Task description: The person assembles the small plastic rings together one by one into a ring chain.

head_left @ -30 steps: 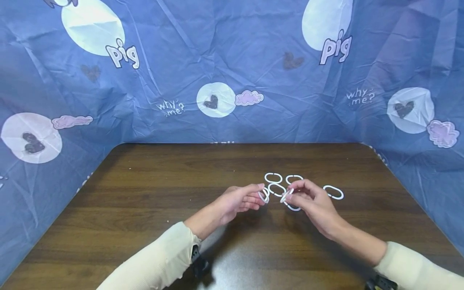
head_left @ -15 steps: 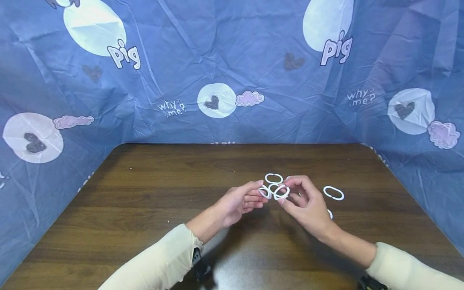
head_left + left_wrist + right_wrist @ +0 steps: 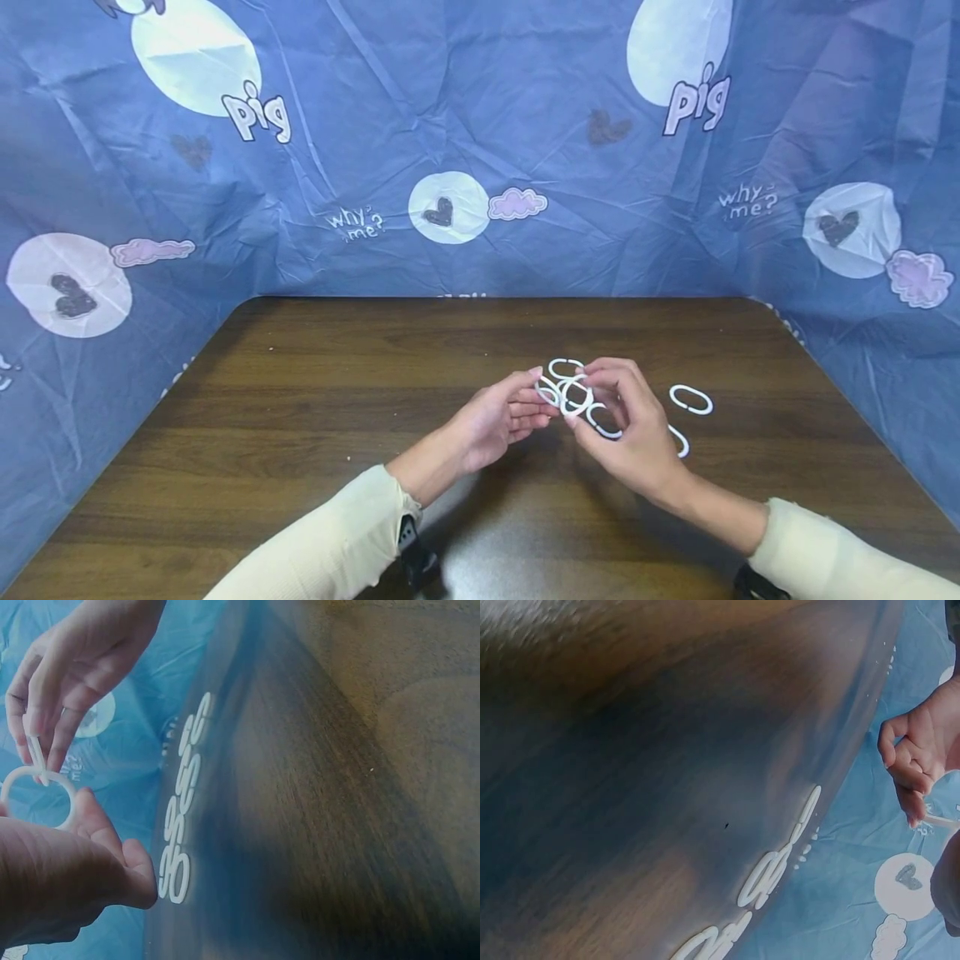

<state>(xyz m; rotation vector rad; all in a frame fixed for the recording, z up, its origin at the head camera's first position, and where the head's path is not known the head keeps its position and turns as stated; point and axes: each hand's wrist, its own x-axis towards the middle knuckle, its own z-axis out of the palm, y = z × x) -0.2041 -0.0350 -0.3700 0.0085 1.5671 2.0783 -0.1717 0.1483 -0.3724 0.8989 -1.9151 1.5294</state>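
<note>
Holding a white oval plastic link in the left hand; pinching a matching white link in the right hand, long axis pointing to the first's rim, overlapping; unclear whether threaded.

Pale cream sleeves cover the person's forearms and stop short of the wrists. The left sleeve is plain, with a few soft wrinkles and a slightly gaping cuff. The right sleeve is the same cream, ending in a broad, straight edge. A black strap shows at the left cuff, with a small dark block at its near end. The right black fitting is cut off, so its shape is hard to tell. The left hand and the right hand are bare.
</note>
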